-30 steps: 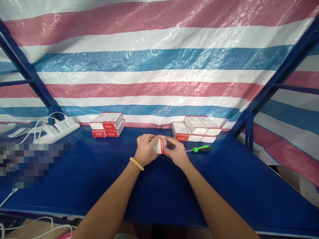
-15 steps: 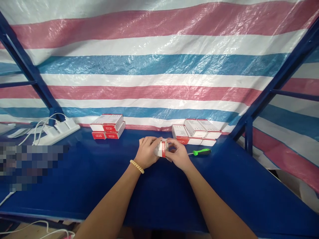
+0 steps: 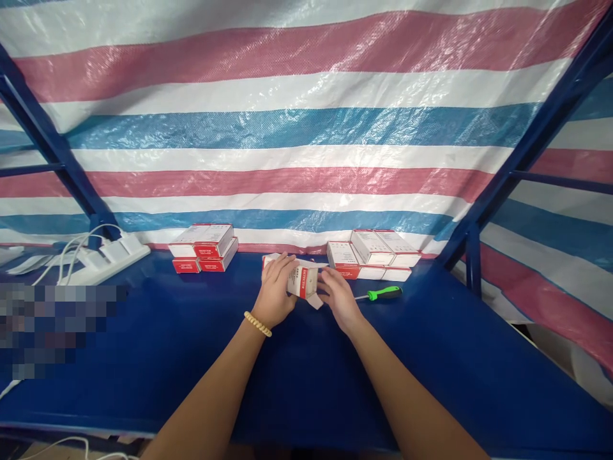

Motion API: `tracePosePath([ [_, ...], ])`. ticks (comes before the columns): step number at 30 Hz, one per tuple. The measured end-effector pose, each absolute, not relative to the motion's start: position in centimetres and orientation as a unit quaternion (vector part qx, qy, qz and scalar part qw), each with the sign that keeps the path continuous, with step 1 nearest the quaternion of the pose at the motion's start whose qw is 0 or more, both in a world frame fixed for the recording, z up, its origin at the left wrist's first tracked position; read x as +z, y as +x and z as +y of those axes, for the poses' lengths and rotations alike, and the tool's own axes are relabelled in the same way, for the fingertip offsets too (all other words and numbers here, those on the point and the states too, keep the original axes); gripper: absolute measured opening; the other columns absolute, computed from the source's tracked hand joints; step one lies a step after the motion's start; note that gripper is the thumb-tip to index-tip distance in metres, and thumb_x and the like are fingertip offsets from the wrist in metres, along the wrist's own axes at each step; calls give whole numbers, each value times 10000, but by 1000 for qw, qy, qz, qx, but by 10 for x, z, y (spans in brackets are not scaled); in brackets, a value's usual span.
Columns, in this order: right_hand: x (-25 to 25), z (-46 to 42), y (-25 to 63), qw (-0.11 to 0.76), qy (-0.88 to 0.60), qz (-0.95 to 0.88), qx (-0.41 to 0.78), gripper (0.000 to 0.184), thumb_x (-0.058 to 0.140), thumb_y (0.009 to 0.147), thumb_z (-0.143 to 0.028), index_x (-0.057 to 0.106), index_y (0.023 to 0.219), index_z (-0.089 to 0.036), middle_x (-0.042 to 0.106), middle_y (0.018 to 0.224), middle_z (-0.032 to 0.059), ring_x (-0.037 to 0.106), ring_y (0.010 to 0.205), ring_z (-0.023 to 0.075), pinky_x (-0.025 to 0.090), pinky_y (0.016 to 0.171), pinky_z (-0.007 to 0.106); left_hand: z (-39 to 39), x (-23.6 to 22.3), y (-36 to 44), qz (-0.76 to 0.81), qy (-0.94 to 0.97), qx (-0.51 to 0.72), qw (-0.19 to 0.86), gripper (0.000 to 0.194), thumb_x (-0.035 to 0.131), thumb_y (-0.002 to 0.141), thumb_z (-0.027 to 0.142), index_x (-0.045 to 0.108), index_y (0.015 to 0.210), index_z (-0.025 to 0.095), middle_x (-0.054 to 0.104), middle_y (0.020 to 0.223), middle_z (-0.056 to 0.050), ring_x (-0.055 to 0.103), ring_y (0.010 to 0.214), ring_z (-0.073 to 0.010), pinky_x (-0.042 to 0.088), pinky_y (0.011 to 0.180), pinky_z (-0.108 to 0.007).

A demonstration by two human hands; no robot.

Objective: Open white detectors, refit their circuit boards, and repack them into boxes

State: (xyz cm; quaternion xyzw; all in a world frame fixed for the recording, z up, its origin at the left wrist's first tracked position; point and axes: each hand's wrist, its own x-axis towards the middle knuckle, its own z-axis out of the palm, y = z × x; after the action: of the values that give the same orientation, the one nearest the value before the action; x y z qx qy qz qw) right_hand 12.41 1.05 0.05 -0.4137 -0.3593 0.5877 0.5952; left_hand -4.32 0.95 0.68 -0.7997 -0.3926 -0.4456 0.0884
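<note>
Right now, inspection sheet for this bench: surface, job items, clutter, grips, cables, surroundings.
Surface: blue tabletop.
Job items: DETECTOR carton, end open, flap hanging out.
Clutter: green-and-black screwdriver; left carton stack; right carton stack; pixelated patch, unreadable.
Grips: left grip holding carton; right grip by open end, contact unclear.
Cables: white cables around power strip, far left.
Surroundings: striped tarpaulin behind, blue frame.

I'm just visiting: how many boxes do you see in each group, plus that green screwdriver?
Boxes in the left stack: 4 visible
Boxes in the right pile: 5 visible
Held box: 1
Green screwdriver: 1
Total: 11
</note>
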Motion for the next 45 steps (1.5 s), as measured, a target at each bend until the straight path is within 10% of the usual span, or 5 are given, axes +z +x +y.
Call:
tracePosePath([
  [11, 11, -3, 134, 577, -200, -447, 654, 602, 664, 555, -154, 588, 1141, -266, 665, 1011, 38, 596, 847, 209, 492, 601, 308, 2, 12, -37, -444, -727, -523, -3, 804, 775, 610, 380, 389, 1291, 199, 539, 1145, -107, 552, 1060, -271, 496, 878, -430],
  [19, 6, 3, 124, 614, -335, -425, 575, 584, 786, 626, -360, 551, 1148, -240, 696, 873, 28, 619, 660, 164, 460, 466, 247, -1, 13, -33, -400, -776, -484, 52, 618, 709, 699, 373, 419, 1221, 215, 460, 1132, -99, 561, 1009, -234, 534, 796, -377],
  [27, 10, -8, 125, 659, -356, -550, 369, 617, 711, 730, -358, 539, 1309, -234, 568, 1317, 94, 611, 1078, 278, 580, 758, 383, -1, 13, -29, -380, -793, -474, 39, 608, 690, 706, 285, 390, 1229, 212, 455, 1170, -113, 542, 1056, -242, 531, 826, -385],
  [34, 15, -19, 122, 663, -349, -644, 152, 299, 635, 810, -239, 695, 1098, -290, 661, 1174, 55, 614, 1090, 251, 486, 976, 447, -1, 10, -25, -380, -800, -462, 38, 632, 663, 746, 298, 356, 1289, 192, 520, 1215, -142, 533, 1145, -268, 494, 902, -416],
  [45, 10, -16, 124, 646, -394, -621, 204, 354, 589, 830, -308, 634, 1177, -252, 593, 1233, 106, 588, 1097, 271, 566, 787, 388, 3, 1, -25, -453, -782, -428, -1, 712, 709, 684, 365, 377, 1286, 180, 563, 1229, -138, 567, 1118, -291, 459, 930, -445],
])
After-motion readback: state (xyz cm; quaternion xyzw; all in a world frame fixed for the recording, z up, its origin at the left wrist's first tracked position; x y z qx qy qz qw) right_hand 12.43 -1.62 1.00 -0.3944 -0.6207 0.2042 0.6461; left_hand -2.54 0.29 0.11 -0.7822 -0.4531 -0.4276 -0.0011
